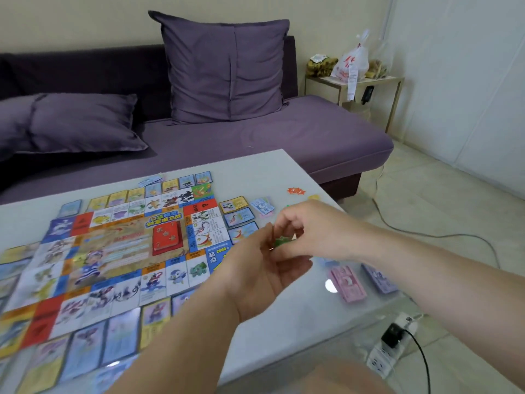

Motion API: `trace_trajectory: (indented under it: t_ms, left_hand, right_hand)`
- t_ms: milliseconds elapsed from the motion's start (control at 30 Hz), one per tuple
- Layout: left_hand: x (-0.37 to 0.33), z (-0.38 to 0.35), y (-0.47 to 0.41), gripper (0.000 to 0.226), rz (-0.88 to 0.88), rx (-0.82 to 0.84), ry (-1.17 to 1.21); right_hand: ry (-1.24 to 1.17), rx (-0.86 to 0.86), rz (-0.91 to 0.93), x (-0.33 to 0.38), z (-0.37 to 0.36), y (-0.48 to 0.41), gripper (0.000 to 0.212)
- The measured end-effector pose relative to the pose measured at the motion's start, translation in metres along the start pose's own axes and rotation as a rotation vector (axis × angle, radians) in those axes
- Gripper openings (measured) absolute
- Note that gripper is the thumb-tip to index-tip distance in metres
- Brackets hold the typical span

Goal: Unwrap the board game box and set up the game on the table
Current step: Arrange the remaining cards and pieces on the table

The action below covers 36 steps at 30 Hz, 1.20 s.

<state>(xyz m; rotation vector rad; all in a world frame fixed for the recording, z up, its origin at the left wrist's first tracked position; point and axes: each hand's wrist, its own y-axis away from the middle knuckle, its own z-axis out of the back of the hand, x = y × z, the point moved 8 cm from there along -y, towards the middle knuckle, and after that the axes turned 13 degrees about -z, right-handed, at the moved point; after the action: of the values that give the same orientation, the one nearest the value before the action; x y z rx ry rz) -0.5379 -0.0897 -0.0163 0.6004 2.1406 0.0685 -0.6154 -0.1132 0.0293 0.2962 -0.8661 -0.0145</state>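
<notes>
While both forearms reach in from six o'clock on my feed, the nearest thing I pick out is a white power strip (pixel 389 351) on the floor at five o'clock, just past the corner of the pale table (pixel 284 322). At seven o'clock a row of cards (pixel 85 356) lies along the near edge of the game board (pixel 113 251), which is spread flat on the table's left half. Dead centre, my left hand (pixel 255 268) is turned palm up and my right hand (pixel 306 228) comes over it from three o'clock; both pinch a small green piece (pixel 281 241) between their fingertips, held just above the tabletop off the board's right edge. The blur keeps me from reading its shape. At four o'clock from the hands sit a pink money stack (pixel 348 282) and, beside it, a purple money stack (pixel 379 277). A red card deck (pixel 167 234) rests in the board's middle. Toward one o'clock lie blue notes (pixel 262 206), an orange token (pixel 295 191) and a yellow token (pixel 314 197). Beyond stands a purple sofa (pixel 284 143) with an upright cushion (pixel 227 72).
</notes>
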Motion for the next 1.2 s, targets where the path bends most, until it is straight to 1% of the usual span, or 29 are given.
trace_trajectory:
  t_ms: [100,267,333,400,500,533,633,767,900,1000,1100,1200]
  left_hand:
    - [-0.005,0.019,0.038,0.039,0.000,-0.013,0.117]
    - [-0.017,0.070,0.089,0.036,-0.024,-0.134,0.214]
    - [-0.024,0.093,0.106,0.038,-0.034,-0.197,0.270]
    - [-0.031,0.114,0.121,0.036,-0.050,-0.246,0.301]
    - [-0.041,0.143,0.141,0.033,-0.077,-0.287,0.259]
    - [-0.043,0.151,0.147,0.032,-0.083,-0.287,0.252]
    - [-0.049,0.171,0.157,0.032,-0.125,-0.257,0.187]
    - [-0.055,0.185,0.162,0.028,-0.163,-0.245,0.009]
    - [-0.062,0.197,0.164,0.024,-0.201,-0.263,-0.152]
    - [-0.069,0.207,0.164,0.020,-0.233,-0.290,-0.247]
    - [-0.068,0.212,0.162,0.019,-0.229,-0.311,-0.260]
    - [-0.070,0.215,0.161,0.020,-0.253,-0.346,-0.213]
  right_hand:
    - [0.112,0.063,0.104,0.031,-0.039,0.020,0.022]
    - [0.213,0.023,0.227,0.068,-0.092,0.037,0.025]
    - [0.149,0.040,0.253,0.081,-0.112,0.039,0.026]
    - [0.039,0.065,0.253,0.089,-0.129,0.038,0.020]
    - [-0.046,0.062,0.238,0.091,-0.153,0.032,0.005]
    - [-0.059,0.064,0.227,0.091,-0.161,0.030,0.004]
    - [-0.054,0.098,0.211,0.093,-0.185,0.028,0.006]
    - [-0.048,0.132,0.203,0.101,-0.204,0.025,0.009]
    - [-0.105,0.159,0.113,0.099,-0.215,0.018,0.007]
    - [-0.192,0.242,0.045,0.095,-0.224,0.015,0.007]
    - [-0.227,0.254,0.012,0.092,-0.228,0.010,0.009]
    - [-0.331,0.190,-0.009,0.095,-0.221,0.004,0.012]
